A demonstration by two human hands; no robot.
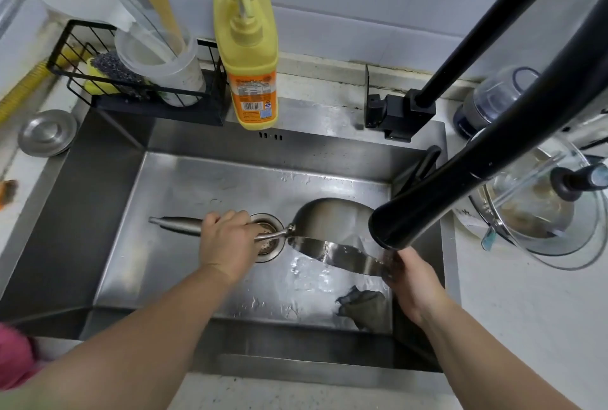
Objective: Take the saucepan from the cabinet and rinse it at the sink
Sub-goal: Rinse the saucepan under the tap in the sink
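A steel saucepan (332, 222) hangs tilted over the steel sink (204, 186), its long handle pointing left. My left hand (227, 242) is shut around that handle, just above the drain (267, 238). My right hand (411, 281) touches the pan's near right rim, fingers against the wet wall. The black faucet spout (427, 209) ends right over the pan and hides part of it. Water runs off the pan's side onto the sink floor.
A dark cloth (362, 306) lies in the sink's near right corner. A yellow soap bottle (250, 57) and a black wire caddy (131, 80) with scrubbers stand behind the sink. A glass lid (539, 212) rests on the right counter, a steel lid (47, 132) on the left.
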